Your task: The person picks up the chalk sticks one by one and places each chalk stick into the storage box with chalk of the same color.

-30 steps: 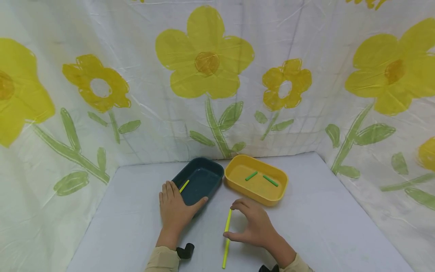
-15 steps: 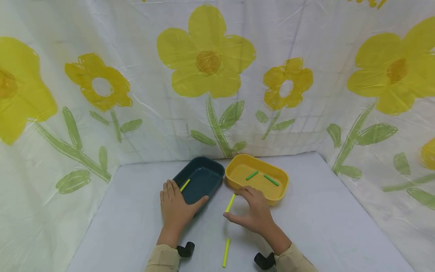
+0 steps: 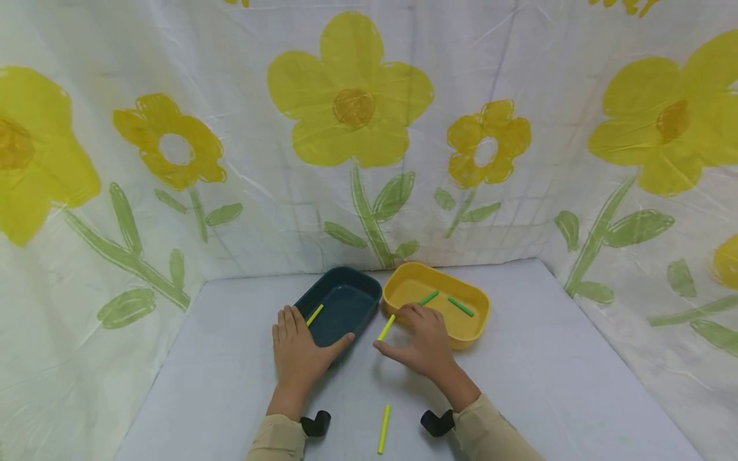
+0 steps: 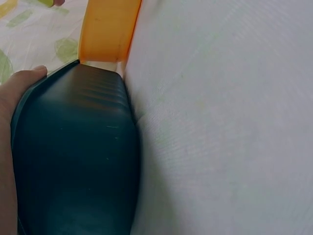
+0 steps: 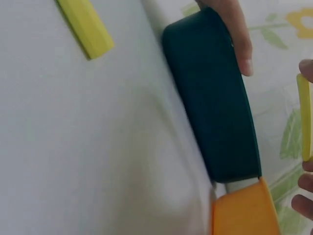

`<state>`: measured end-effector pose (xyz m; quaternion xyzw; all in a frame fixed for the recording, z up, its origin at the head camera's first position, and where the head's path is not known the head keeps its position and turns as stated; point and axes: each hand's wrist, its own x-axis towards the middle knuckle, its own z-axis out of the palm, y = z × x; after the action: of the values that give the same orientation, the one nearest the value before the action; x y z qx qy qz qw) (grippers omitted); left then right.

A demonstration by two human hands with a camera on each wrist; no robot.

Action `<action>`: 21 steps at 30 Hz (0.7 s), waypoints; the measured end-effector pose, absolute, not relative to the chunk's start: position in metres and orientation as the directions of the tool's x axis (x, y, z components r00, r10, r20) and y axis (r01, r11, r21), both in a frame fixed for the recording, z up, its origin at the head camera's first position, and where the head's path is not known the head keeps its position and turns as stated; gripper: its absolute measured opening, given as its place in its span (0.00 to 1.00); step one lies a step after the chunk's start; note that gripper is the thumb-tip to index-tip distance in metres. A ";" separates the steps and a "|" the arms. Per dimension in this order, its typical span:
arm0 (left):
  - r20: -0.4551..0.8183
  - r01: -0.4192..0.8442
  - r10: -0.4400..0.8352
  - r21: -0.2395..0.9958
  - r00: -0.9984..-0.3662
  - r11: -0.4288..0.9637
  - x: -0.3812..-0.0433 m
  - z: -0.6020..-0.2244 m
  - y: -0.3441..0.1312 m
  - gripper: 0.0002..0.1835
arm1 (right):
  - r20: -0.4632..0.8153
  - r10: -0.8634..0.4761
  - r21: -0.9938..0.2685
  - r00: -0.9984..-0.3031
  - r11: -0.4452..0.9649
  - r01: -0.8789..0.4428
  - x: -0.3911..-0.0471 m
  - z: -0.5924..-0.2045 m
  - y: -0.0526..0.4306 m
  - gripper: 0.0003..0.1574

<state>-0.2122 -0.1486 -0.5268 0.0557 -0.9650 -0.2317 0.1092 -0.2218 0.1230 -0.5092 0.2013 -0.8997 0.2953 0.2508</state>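
My left hand [image 3: 300,352] rests on the near end of a dark teal tray [image 3: 348,307], fingers straight along its left rim and thumb spread over the right side. Inside this tray lies a yellow stick [image 3: 314,315], partly hidden by the hand. My right hand [image 3: 423,342] pinches a second yellow stick [image 3: 387,327] end to end between thumb and fingertips, held above the table in front of the yellow tray [image 3: 403,282]. The right wrist view also shows this held stick [image 5: 304,117]. A third yellow stick [image 3: 384,429] lies on the table nearer me.
Two green sticks lie in the yellow tray, one tilted left [image 3: 429,298] and one tilted right [image 3: 460,307]. Both trays stand side by side on a white-covered table [image 3: 548,371]. A white cloth with painted flowers [image 3: 352,211] hangs behind.
My right hand has lifted one yellow stick off the table and carried it away from me, toward the trays. The stick lying beyond it stays put. My left hand keeps its place on the teal tray.
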 end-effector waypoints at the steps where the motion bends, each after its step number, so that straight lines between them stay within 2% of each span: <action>1: 0.183 -0.058 -0.159 0.461 -0.970 0.886 -0.212 -0.527 -0.149 0.86 | 0.558 -0.206 -0.442 -0.804 0.746 -0.498 -0.223 -0.509 0.122 0.42; 5: 0.179 -0.066 -0.166 0.463 -0.970 0.884 -0.212 -0.527 -0.150 0.86 | 0.517 -0.177 -0.470 -0.838 0.759 -0.451 -0.230 -0.507 0.116 0.40; 12: 0.198 -0.055 -0.162 0.459 -0.967 0.887 -0.213 -0.527 -0.148 0.85 | 0.489 -0.167 -0.468 -0.856 0.778 -0.419 -0.241 -0.506 0.107 0.42; 17: 0.208 -0.056 -0.169 0.459 -0.963 0.887 -0.213 -0.528 -0.147 0.85 | 0.445 -0.185 -0.488 -0.876 0.770 -0.411 -0.246 -0.505 0.099 0.43; 21: 0.217 -0.054 -0.172 0.461 -0.961 0.886 -0.213 -0.528 -0.147 0.85 | 0.436 -0.210 -0.455 -0.875 0.788 -0.415 -0.252 -0.504 0.093 0.44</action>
<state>-0.2129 -0.1472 -0.5279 0.0586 -0.9628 -0.2314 0.1268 -0.2516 0.0926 -0.5037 0.1686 -0.9274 0.2786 0.1842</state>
